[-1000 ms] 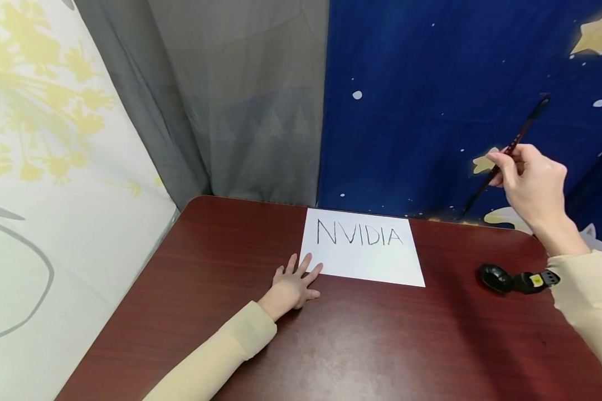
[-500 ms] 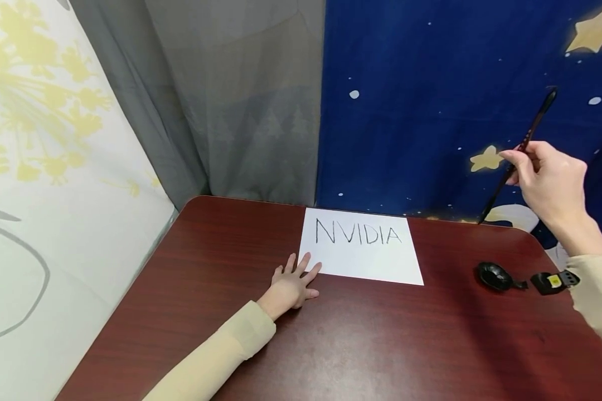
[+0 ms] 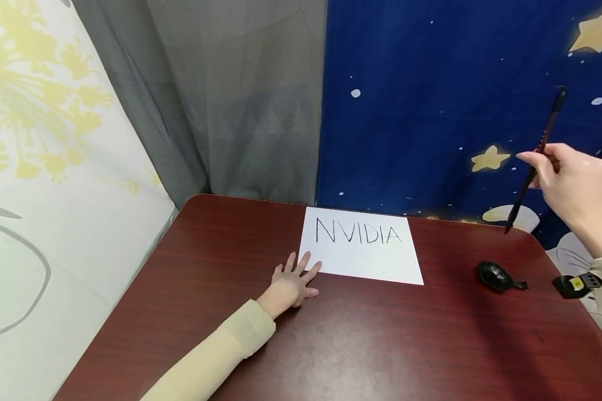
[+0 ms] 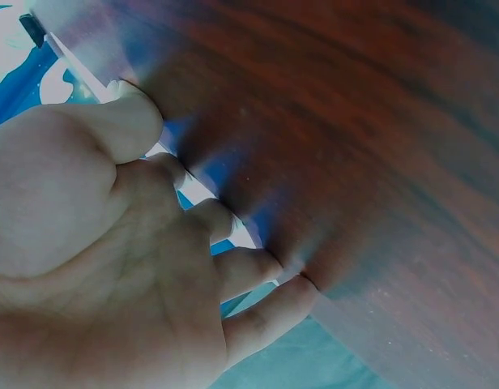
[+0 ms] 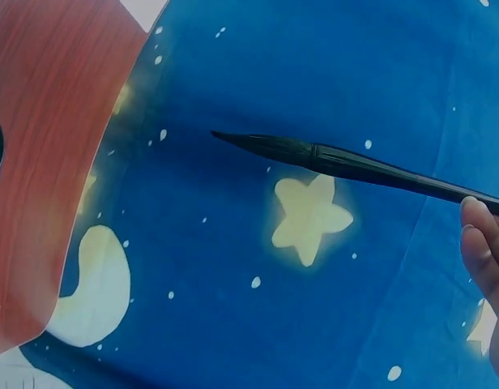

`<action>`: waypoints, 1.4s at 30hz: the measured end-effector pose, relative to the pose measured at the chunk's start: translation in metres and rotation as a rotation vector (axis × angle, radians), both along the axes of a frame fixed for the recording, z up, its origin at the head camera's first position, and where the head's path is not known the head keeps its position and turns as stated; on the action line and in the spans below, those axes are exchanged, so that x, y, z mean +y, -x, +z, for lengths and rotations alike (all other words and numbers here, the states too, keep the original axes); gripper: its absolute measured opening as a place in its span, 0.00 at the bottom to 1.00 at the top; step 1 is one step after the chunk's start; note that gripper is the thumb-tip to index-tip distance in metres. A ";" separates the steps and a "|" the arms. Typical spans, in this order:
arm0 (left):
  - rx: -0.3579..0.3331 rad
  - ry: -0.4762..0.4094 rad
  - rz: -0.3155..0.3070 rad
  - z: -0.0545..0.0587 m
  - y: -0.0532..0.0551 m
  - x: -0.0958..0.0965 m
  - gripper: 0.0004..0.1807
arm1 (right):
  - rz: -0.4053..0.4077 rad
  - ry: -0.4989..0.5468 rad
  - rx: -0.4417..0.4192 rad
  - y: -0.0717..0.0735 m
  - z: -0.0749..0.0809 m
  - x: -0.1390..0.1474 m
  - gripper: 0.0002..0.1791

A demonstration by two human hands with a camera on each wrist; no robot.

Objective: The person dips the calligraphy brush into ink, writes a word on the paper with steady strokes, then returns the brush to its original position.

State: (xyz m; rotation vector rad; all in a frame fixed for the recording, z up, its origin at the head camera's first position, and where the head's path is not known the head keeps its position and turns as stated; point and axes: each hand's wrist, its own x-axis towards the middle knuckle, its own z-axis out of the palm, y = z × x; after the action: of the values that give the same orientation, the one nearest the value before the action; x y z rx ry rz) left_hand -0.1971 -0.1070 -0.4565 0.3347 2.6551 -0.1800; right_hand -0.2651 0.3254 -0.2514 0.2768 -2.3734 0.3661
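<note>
My right hand (image 3: 574, 175) pinches a dark writing brush (image 3: 520, 201) by its handle, held up at the far right, bristles pointing down. In the right wrist view the brush (image 5: 355, 164) shows a black pointed tip against the blue curtain, with the fingers (image 5: 480, 235) at the frame's edge. My left hand (image 3: 287, 287) lies with fingers spread, fingertips over the lower left corner of a white paper (image 3: 366, 264) lettered NVIDIA. The left wrist view shows this hand's palm (image 4: 144, 243) and its fingers against the table. A small black ink dish (image 3: 495, 276) sits below the brush.
The reddish-brown table (image 3: 371, 340) ends at a grey curtain (image 3: 261, 111) and a blue star-printed curtain (image 3: 396, 139). White patterned cloth (image 3: 55, 267) hangs along the left side. A small black camera (image 3: 572, 286) is fixed at the right wrist.
My right hand has moved to the right with the brush, which now stands more upright. The ink dish, partly overlapped by the wrist camera earlier, shows whole. My left hand stays put.
</note>
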 end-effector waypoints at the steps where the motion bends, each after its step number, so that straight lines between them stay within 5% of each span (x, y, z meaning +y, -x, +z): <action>1: 0.004 0.002 0.003 0.002 -0.001 0.000 0.38 | -0.008 -0.003 -0.008 0.000 0.000 0.002 0.16; 13: 0.014 -0.025 -0.001 -0.012 0.004 -0.002 0.38 | -0.056 -0.027 -0.034 0.004 -0.009 0.034 0.26; 17: 0.015 -0.019 0.005 -0.005 0.001 0.000 0.38 | -0.028 -0.028 0.004 0.006 -0.017 0.046 0.28; 25: 0.002 -0.025 0.000 -0.011 0.006 0.000 0.38 | -0.070 -0.053 -0.057 0.006 -0.033 0.067 0.34; 30: -0.008 -0.012 0.001 -0.003 0.002 0.001 0.38 | -0.077 -0.078 -0.081 0.006 -0.045 0.077 0.39; 36: 0.002 0.008 0.014 0.011 -0.006 0.004 0.37 | -0.131 -0.146 -0.208 0.007 -0.055 0.082 0.25; 42: 0.007 0.010 0.007 0.008 -0.004 0.002 0.37 | -0.092 -0.199 -0.164 0.006 -0.067 0.085 0.24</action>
State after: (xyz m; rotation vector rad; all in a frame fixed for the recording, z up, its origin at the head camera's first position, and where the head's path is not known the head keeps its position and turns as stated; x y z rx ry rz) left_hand -0.1927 -0.1054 -0.4486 0.3224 2.6607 -0.1927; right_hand -0.2708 0.4108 -0.3184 0.2354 -2.5785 0.1116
